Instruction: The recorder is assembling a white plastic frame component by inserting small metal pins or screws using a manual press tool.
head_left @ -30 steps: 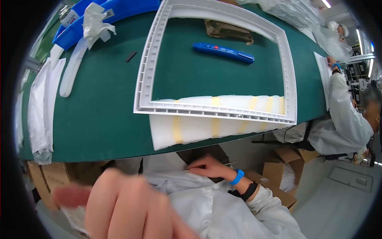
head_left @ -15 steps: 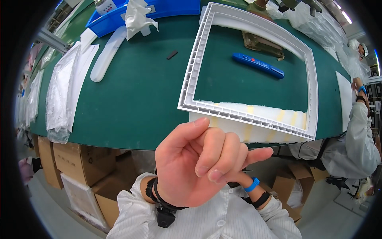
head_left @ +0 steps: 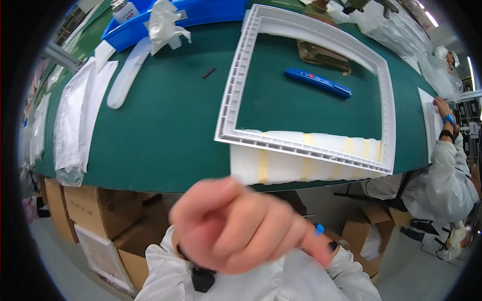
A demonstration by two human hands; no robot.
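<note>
Because our right hand is hidden, we cannot tell its grip; our left hand [head_left: 246, 228], fingers curled around nothing visible, hangs near-left of the white frame [head_left: 241, 75], which lies on the table [head_left: 160, 125], near rail running crosswise.

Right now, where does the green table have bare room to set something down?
Free: table between the white paddle and white frame, nearer than the dark strip; also inside the frame, between the blue tool and striped sheet. Crowded: far left, around the blue tray and crumpled white piece.
</note>
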